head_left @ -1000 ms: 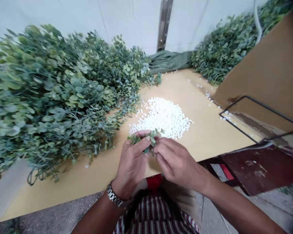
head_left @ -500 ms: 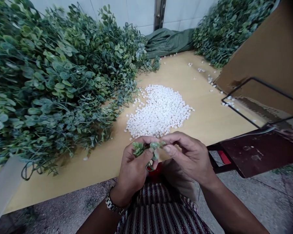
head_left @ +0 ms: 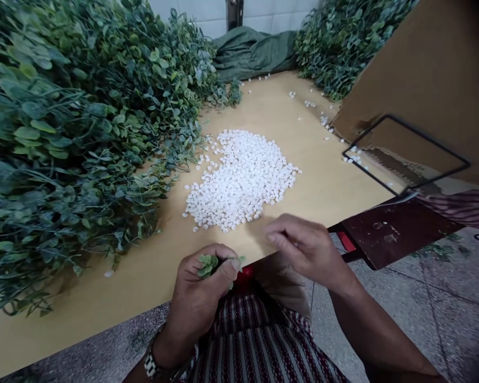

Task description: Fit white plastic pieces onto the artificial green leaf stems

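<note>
Gripping small green plastic leaf sprig (head_left: 208,263) in left hand (head_left: 201,295) | right hand (head_left: 303,247) loosely curled, empty | white bead heap (head_left: 241,178) on tan desk (head_left: 323,186), foliage pile (head_left: 72,138) left

wall: pale tiled wall (head_left: 263,8) at top centre, metal strip (head_left: 234,6) running up it | table: light wood tabletop (head_left: 327,186) filling the middle | floor: grey speckled floor (head_left: 435,319) at lower right | right: brown cardboard panel (head_left: 423,69) leaning at upper right, dark red board (head_left: 391,234) below it | light: even, soft
</note>
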Motion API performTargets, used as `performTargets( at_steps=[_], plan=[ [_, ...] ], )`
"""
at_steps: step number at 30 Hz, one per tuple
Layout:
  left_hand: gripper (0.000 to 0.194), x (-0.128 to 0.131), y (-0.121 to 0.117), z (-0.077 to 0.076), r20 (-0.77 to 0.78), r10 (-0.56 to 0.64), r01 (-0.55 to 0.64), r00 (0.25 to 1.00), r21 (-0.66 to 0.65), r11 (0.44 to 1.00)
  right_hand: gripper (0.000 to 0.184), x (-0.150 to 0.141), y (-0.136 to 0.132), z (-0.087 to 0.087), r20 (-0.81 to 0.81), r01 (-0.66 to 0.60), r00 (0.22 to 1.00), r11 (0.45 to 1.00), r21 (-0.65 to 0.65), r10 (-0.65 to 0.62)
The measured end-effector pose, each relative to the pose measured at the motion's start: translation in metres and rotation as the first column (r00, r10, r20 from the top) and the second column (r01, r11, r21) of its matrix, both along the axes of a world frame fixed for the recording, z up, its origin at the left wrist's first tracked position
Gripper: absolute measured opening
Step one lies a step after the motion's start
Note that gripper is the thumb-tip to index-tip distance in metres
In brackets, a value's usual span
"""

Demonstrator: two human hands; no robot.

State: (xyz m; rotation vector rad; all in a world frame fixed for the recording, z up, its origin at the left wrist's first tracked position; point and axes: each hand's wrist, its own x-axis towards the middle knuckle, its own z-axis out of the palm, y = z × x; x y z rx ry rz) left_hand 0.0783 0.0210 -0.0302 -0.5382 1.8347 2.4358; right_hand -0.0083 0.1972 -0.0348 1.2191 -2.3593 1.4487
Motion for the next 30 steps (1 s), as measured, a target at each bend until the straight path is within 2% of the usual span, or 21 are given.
performTargets(
  at_steps=[2, 3, 8, 11, 16, 18, 20, 22, 24, 27, 30],
  plan=[
    [0.015, -0.004, 0.001, 0.001, 0.038, 0.06, -0.062, 0.997, 0.035, 0.997, 0.012, -0.015, 0.002, -0.003, -0.049, 0.116, 0.993, 0.989, 0.094, -0.111],
    [0.016, -0.007, 0.002, 0.002, 0.042, 0.076, -0.078, 0.996, 0.048, 0.996, 0.013, -0.021, 0.001, -0.005, -0.073, 0.129, 0.99, 0.983, 0.133, -0.12],
    [0.014, -0.022, 0.007, 0.005, 0.01, 0.14, -0.141, 0.99, 0.081, 0.987, 0.016, -0.033, -0.011, -0.008, -0.204, 0.087, 0.979, 0.939, 0.332, -0.019],
    [0.007, -0.025, 0.008, 0.004, -0.006, 0.152, -0.151, 0.988, 0.093, 0.984, 0.017, -0.031, -0.014, -0.01, -0.248, 0.122, 0.968, 0.933, 0.337, -0.037],
    [0.001, -0.024, 0.007, 0.005, -0.05, 0.116, -0.11, 0.992, 0.103, 0.989, 0.011, -0.029, -0.011, -0.016, -0.247, 0.158, 0.962, 0.978, 0.136, -0.121],
    [0.003, -0.024, 0.007, 0.003, -0.065, 0.095, -0.09, 0.993, 0.081, 0.993, 0.009, -0.028, -0.009, -0.017, -0.16, 0.144, 0.978, 0.988, 0.05, -0.135],
    [0.006, -0.024, 0.008, 0.001, -0.075, 0.075, -0.072, 0.994, 0.049, 0.996, 0.007, -0.026, -0.007, -0.016, 0.015, 0.123, 0.992, 0.991, -0.044, -0.123],
    [0.008, -0.024, 0.01, -0.001, -0.088, 0.05, -0.049, 0.995, 0.007, 0.999, 0.004, -0.023, -0.007, -0.014, 0.248, 0.086, 0.968, 0.981, -0.173, -0.041],
    [0.01, -0.025, 0.013, 0.0, -0.109, 0.017, -0.021, 0.994, -0.041, 0.999, 0.002, -0.019, -0.008, -0.014, 0.426, 0.035, 0.899, 0.949, -0.312, 0.107],
    [0.012, -0.025, 0.016, 0.004, -0.134, -0.022, 0.007, 0.991, -0.111, 0.994, 0.005, -0.012, -0.01, -0.016, 0.553, -0.015, 0.779, 0.889, -0.457, 0.297],
    [0.013, -0.027, 0.018, 0.01, -0.163, -0.066, 0.04, 0.984, -0.159, 0.986, 0.008, -0.008, -0.011, -0.019, 0.617, 0.002, 0.692, 0.854, -0.52, 0.374]
  ],
)
